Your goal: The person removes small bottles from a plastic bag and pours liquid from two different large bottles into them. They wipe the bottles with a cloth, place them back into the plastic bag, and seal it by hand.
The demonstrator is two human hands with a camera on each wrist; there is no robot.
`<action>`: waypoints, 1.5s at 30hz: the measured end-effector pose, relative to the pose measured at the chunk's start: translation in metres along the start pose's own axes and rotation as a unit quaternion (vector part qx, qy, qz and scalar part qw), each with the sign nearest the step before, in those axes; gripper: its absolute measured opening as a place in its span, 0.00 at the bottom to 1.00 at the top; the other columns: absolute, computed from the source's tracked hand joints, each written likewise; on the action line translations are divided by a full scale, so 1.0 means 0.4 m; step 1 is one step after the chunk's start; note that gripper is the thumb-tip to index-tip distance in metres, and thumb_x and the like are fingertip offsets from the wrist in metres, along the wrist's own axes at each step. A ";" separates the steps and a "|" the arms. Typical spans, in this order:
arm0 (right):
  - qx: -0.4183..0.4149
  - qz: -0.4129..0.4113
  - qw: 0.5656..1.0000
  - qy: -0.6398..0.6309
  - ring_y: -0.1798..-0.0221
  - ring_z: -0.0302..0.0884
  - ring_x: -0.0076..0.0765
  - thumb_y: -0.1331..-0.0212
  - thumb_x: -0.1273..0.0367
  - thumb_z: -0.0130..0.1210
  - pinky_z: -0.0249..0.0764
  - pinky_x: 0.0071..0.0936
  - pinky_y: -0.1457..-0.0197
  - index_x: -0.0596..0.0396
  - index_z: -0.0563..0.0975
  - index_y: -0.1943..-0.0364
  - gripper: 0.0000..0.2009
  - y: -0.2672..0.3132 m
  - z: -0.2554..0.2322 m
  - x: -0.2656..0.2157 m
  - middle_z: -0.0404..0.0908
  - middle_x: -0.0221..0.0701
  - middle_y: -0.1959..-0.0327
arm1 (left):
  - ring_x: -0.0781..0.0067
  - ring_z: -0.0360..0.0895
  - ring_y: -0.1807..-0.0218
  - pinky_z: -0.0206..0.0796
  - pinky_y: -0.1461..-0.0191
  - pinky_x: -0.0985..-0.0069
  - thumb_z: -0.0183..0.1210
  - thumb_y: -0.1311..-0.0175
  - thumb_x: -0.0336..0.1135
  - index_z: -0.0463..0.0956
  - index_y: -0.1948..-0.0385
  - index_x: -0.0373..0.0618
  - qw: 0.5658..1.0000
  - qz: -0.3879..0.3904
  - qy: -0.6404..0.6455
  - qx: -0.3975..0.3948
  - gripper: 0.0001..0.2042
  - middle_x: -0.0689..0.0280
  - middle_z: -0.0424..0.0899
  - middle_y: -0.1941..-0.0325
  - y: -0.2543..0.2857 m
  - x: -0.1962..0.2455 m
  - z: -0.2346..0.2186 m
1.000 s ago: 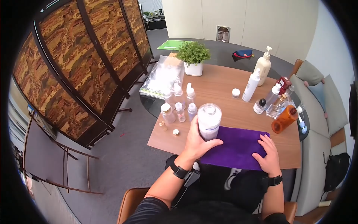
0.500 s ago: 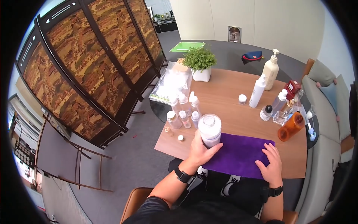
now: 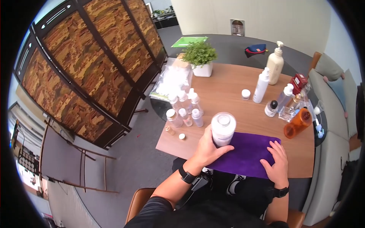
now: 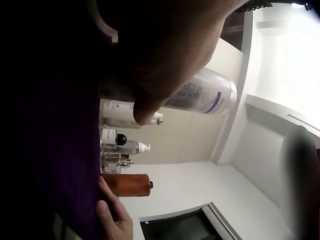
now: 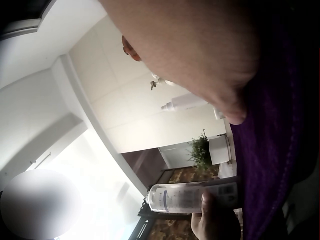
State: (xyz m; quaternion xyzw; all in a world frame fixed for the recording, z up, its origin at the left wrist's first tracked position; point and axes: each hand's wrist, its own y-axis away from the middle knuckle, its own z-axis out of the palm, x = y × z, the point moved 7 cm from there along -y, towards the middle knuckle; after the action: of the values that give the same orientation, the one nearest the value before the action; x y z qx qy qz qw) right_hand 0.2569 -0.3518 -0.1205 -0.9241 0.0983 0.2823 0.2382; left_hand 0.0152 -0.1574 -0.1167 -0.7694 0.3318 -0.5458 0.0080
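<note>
My left hand [image 3: 208,151] grips a tall, clear bottle with a printed label [image 3: 223,130], fingers round its far side and thumb across the near side. The bottle stands upright at the left end of a purple cloth [image 3: 249,154]. In the left wrist view the bottle's label [image 4: 212,102] carries a blue band and small print. My right hand [image 3: 277,164] rests on the cloth's right end, fingers extended and thumb spread, holding nothing. To the left of the bottle several small clear bottles [image 3: 186,117] stand together, with a small white cap [image 3: 182,136] in front.
A white lotion bottle [image 3: 261,86], a cream pump bottle [image 3: 275,64] and a small white jar [image 3: 246,94] stand farther back. An orange bottle [image 3: 297,123] leans among glass bottles at right. A potted plant [image 3: 202,70] and plastic bags [image 3: 173,79] are at back left.
The gripped bottle has shifted slightly to the right along the cloth, with my left hand round it. My right hand has stayed on the cloth. The head view has swung a little.
</note>
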 end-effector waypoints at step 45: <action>-0.035 -0.139 0.976 -0.166 0.32 0.80 0.53 0.45 0.63 0.76 0.63 0.59 0.17 0.62 0.73 0.27 0.40 0.001 0.069 -0.202 0.82 0.44 0.35 | 0.50 0.84 0.54 0.79 0.49 0.60 0.83 0.47 0.40 0.80 0.43 0.38 0.959 0.187 -0.129 -0.168 0.31 0.55 0.87 0.51 0.067 0.315 0.074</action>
State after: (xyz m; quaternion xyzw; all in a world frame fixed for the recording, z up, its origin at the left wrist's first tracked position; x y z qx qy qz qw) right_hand 0.1774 -0.3347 -0.0947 -0.8767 -0.0819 0.3988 0.2560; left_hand 0.0498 -0.2542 -0.0335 -0.7479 0.5526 -0.3671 0.0228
